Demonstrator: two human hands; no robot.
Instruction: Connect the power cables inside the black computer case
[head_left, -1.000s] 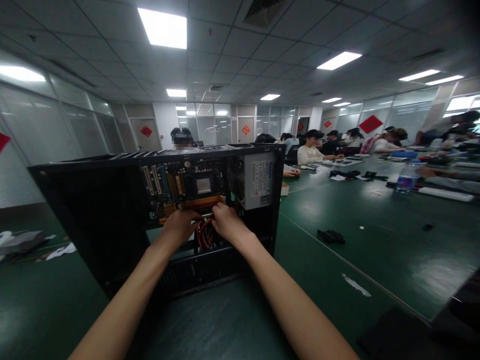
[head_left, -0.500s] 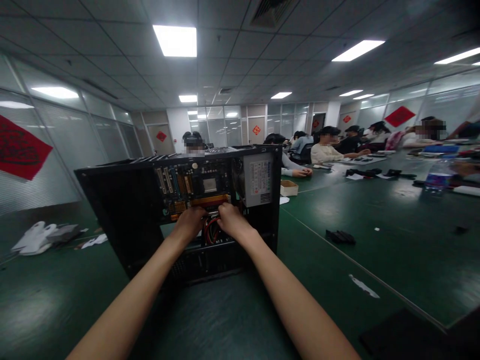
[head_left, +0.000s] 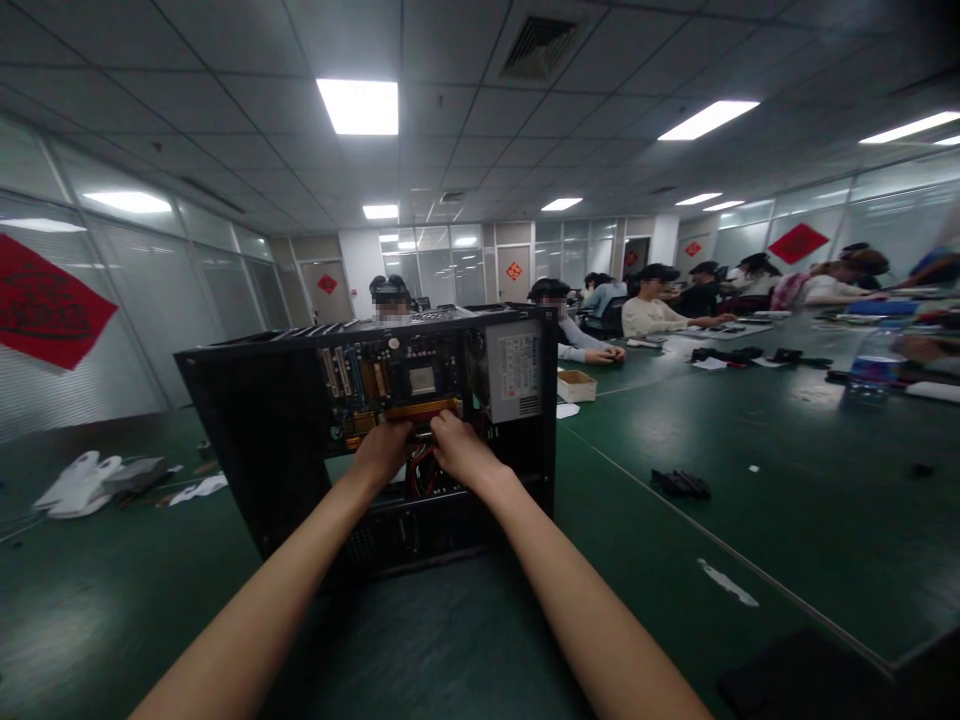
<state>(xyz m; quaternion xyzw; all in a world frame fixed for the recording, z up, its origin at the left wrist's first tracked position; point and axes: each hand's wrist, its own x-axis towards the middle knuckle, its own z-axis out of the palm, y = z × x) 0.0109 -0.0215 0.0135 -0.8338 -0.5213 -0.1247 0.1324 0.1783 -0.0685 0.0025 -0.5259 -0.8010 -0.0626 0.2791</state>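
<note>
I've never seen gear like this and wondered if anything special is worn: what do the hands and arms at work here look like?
The left hand and right hand are ungloved human hands. Both arms are bare as far as they show: no sleeve, watch, bracelet or cable. Whether any ring is worn I can't tell.

Office room with a green table (head_left: 810,540) beneath a gridded ceiling (head_left: 465,40).
Bright light panels (head_left: 358,107) and a square vent (head_left: 541,46) are set into the grey ceiling; pale glare (head_left: 45,640) lies on the table. Beyond the left edge of the table stands a glazed partition (head_left: 172,290); beyond the far edge, a white pillar (head_left: 361,260), a door (head_left: 514,291) and more glass. Red diamond signs (head_left: 798,243) mark partitions and doors. A seam (head_left: 712,534) runs obliquely across the table's right part.
</note>
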